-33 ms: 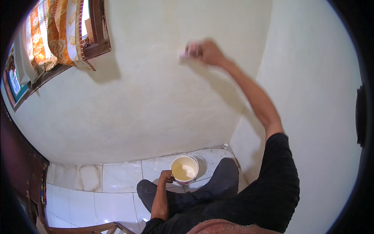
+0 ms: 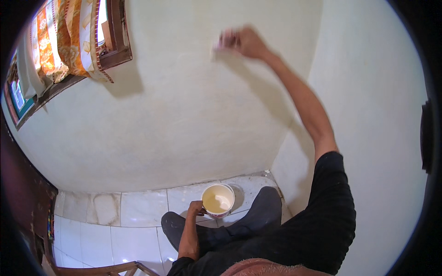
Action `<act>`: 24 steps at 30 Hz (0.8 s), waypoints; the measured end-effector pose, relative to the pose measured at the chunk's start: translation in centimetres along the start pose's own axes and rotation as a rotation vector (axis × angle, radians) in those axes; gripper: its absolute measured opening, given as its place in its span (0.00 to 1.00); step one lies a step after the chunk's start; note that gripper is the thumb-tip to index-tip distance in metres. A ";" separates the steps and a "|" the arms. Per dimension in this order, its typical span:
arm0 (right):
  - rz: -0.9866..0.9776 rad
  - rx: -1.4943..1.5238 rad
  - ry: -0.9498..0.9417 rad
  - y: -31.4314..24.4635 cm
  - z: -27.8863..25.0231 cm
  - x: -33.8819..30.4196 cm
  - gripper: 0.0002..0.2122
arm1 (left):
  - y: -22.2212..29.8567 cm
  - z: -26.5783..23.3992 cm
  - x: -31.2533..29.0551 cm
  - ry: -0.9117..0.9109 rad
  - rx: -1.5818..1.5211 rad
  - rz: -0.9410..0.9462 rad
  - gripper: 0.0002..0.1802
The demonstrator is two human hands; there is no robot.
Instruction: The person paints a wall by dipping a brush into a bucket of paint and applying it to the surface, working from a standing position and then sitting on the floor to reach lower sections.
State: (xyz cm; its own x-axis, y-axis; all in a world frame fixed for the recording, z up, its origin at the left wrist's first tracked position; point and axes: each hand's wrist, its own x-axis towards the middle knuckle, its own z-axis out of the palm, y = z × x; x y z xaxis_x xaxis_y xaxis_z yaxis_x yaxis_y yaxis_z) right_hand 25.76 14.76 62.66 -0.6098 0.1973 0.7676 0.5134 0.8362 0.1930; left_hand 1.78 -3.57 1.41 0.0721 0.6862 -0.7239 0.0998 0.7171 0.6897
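High on the cream wall (image 2: 175,119), my right hand (image 2: 248,42) is closed around a paintbrush (image 2: 218,47). The brush is smeared by motion, its pale tip pointing left at the wall. Low down between my knees stands a small white bucket (image 2: 218,215) with cream-coloured paint (image 2: 216,201) inside. Its left side is gripped by my left hand (image 2: 196,208), whose fingers are partly hidden against the bucket.
At the upper left, an orange and white patterned curtain (image 2: 69,41) hangs at a wooden-framed window (image 2: 120,54). White tiles (image 2: 142,209) cover the ledge and floor. A second wall (image 2: 368,115) meets the first at right. Wooden furniture (image 2: 106,270) shows lower left.
My right hand has moved up along the wall with the paintbrush. My left hand and the bucket have stayed put.
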 end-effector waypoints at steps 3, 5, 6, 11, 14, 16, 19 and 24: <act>0.082 -0.298 0.346 -1.0 -11.4 13.9 0.10 | -0.9 -0.3 1.9 -0.022 0.046 0.046 0.18; -0.261 -0.325 0.604 0.3 -12.3 17.1 0.13 | -0.5 0.5 1.8 -0.037 0.037 -0.005 0.18; -0.246 -0.452 0.611 0.1 -11.8 17.0 0.13 | -0.3 0.5 1.3 -0.035 0.029 -0.034 0.18; -0.283 -0.637 0.548 0.9 -6.3 12.3 0.13 | 0.3 -0.9 2.6 -0.118 0.248 0.156 0.13; -0.107 -0.465 0.314 -2.1 4.4 -2.7 0.12 | -1.1 0.3 1.9 -0.105 0.149 0.095 0.13; -0.177 -0.400 0.247 -5.8 9.4 -10.8 0.17 | -1.5 -0.7 1.7 -0.063 0.083 0.014 0.15; -0.076 -0.184 0.025 -9.7 12.6 -21.5 0.20 | -0.1 1.1 1.2 -0.060 0.034 0.004 0.18; 0.039 0.055 0.097 -7.4 11.0 -20.7 0.09 | -0.7 -0.3 1.9 -0.057 0.004 0.086 0.18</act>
State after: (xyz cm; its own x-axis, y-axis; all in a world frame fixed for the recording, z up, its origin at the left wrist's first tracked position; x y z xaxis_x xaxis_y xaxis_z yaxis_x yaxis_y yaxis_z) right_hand 27.89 10.11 38.61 -0.5272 0.1820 0.8300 0.5004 0.8559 0.1301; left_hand 1.56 -2.70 -0.45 0.1366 0.7374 -0.6615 0.0950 0.6549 0.7497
